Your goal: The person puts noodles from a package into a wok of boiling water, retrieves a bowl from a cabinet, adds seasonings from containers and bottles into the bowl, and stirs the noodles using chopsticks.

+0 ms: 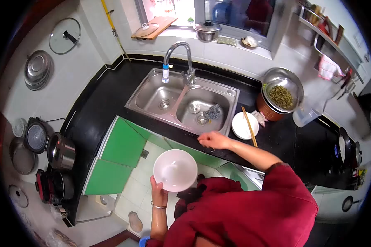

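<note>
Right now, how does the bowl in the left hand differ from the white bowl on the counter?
The held bowl is up in the left hand, above the floor; the counter bowl rests beside the sink. The held bowl has nothing across it; the counter bowl has chopsticks over one side. The held bowl looks faintly pink and larger, perhaps partly from nearness to the camera; the counter bowl looks whiter and smaller. Both are round.

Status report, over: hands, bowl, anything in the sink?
Left hand gripping white bowl. Right hand near front of sink, fingers curled, nothing visible in it. Grey scrubber in right basin.
</note>
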Motion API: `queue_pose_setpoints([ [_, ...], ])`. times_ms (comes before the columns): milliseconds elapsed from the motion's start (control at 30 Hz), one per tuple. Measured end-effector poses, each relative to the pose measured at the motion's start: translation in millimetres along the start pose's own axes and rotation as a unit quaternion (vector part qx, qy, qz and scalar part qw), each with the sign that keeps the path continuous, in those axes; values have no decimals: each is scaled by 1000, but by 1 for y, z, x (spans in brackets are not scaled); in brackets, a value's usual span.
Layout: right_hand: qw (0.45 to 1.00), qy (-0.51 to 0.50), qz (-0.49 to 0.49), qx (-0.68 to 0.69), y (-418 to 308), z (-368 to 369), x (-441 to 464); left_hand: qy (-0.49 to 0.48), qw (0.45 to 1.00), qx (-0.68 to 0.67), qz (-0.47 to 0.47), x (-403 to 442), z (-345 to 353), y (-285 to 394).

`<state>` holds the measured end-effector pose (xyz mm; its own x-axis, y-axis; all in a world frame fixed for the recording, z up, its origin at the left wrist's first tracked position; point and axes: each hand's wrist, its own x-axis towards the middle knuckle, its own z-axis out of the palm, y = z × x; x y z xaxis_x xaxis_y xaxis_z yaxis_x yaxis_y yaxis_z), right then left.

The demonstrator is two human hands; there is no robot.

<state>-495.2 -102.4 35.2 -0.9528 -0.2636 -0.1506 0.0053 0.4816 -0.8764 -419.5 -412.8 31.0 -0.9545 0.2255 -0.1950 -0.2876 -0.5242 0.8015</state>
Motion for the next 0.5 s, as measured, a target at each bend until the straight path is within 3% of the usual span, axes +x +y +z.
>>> queue_pose_setpoints([
  [33, 994, 26, -73, -81, 10, -4, 32, 24, 1000, -4, -6, 13, -6, 7],
  [100, 965, 70, -58, -247, 24, -22, 91, 46, 999, -13, -12, 43, -11, 16],
  [167, 950, 136, 11, -282, 31, -43, 151, 59, 997, -33, -21, 79, -19, 27],
  [233, 904, 242, 23, -353, 40, -63, 206, 50, 997, -43, -42, 121, -29, 35],
  [267, 903, 246, 29, -351, 43, -76, 228, 39, 997, -45, -53, 145, -31, 41],
  [333, 855, 307, -1, -418, 47, -93, 264, 0, 996, -55, -69, 197, -41, 45],
  [433, 837, 305, -8, -454, 51, -118, 312, -25, 995, -8, -94, 274, -36, 53],
  [467, 794, 348, -46, -497, 53, -125, 323, -42, 994, -4, -98, 300, -31, 52],
  [500, 793, 344, -37, -502, 52, -131, 331, -56, 993, 1, -104, 324, -26, 51],
])
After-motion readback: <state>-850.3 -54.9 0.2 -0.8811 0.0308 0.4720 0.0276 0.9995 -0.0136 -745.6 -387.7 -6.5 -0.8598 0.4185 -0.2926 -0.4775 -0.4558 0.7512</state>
